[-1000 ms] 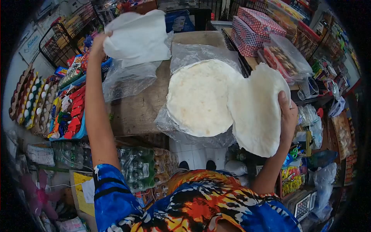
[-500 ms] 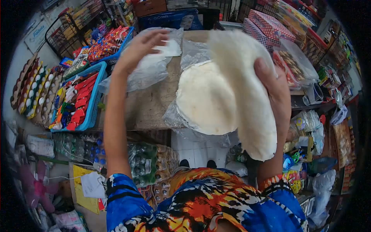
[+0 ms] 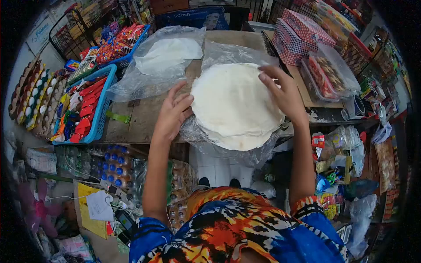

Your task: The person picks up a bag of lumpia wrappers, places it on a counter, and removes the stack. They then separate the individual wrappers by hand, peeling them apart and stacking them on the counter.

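Note:
A stack of thin, round, pale wrapper sheets (image 3: pixel 234 105) lies on a clear plastic bag (image 3: pixel 219 52) on the wooden table. Its edges are slightly uneven. At the left rim of the stack, my left hand (image 3: pixel 175 109) has its fingers spread, the tips close to or touching the edge. My right hand (image 3: pixel 285 94) is bent over the upper right rim, fingers apart, with thumb and fingertips on the top sheet. Farther left and back, a smaller pile of pale sheets (image 3: pixel 171 52) rests on another clear plastic bag (image 3: pixel 127 87).
Blue baskets (image 3: pixel 103 118) of colourful packets and several egg trays (image 3: pixel 37 98) stand on the left. To the right are checkered boxes (image 3: pixel 291 41) and a clear plastic container (image 3: pixel 333 72). A green strip (image 3: pixel 117 117) lies on the table (image 3: pixel 144 120). Packed bottles (image 3: pixel 116 164) sit below.
The folded sheets that my right hand held up are now flat on the stack. My left hand has come down from the bag at the left to the stack's left rim.

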A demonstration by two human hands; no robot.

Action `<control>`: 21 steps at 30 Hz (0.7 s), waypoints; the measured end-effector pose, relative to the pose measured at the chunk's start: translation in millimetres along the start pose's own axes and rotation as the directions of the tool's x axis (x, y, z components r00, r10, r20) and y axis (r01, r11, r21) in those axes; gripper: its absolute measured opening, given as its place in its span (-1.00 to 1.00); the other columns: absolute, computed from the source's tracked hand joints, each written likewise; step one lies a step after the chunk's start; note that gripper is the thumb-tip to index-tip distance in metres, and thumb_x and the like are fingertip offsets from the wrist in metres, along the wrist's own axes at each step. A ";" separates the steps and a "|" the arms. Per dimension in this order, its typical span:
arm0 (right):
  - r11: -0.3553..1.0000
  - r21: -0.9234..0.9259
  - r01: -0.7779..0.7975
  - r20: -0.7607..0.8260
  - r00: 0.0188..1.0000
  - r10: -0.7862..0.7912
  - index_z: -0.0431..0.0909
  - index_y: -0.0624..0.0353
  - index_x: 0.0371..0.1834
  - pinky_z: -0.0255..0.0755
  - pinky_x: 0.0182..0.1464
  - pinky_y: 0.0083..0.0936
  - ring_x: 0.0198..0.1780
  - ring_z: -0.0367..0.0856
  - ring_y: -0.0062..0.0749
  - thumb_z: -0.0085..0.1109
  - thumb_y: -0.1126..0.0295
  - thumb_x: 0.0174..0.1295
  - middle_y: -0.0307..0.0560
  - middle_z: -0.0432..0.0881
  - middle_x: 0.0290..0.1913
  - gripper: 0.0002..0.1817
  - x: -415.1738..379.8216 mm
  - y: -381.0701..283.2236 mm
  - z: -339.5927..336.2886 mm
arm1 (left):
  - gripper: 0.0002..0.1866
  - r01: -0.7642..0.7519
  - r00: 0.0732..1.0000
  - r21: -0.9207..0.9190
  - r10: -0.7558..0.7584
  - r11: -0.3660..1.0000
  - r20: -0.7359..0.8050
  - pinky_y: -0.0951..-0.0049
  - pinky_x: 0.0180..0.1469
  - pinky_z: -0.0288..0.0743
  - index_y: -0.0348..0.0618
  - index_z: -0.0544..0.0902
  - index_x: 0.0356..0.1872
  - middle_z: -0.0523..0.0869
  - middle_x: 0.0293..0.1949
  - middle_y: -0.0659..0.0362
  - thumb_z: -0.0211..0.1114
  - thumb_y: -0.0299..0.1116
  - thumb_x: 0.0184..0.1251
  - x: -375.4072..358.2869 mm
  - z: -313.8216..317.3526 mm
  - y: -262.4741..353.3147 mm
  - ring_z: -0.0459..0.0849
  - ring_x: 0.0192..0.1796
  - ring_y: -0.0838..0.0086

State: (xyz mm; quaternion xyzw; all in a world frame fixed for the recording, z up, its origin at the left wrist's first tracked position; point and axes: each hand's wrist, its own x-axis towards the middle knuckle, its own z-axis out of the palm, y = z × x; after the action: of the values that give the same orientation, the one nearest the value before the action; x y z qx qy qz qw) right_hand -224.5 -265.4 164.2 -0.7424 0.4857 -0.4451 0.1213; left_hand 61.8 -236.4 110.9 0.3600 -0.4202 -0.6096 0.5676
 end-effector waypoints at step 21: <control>0.982 0.188 -0.004 0.259 0.965 -0.046 0.62 0.26 -0.37 0.46 -0.30 -0.38 -0.38 0.60 -0.15 0.31 0.37 0.08 0.01 0.63 -0.42 -0.83 -59.1 -76.7 44.9 | -0.43 -0.176 0.963 0.152 0.202 0.973 -0.178 0.66 -0.15 0.52 -0.26 0.30 0.25 0.69 -0.29 0.12 0.23 -0.71 0.21 -81.1 57.7 -12.5 0.66 -0.24 0.61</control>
State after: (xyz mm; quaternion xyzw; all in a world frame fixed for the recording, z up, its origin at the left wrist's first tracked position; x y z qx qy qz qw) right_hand -150.2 -189.5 153.3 -0.7852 0.4136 -0.3878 0.2489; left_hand 11.9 -149.7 118.7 0.4129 -0.4363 -0.4852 0.6355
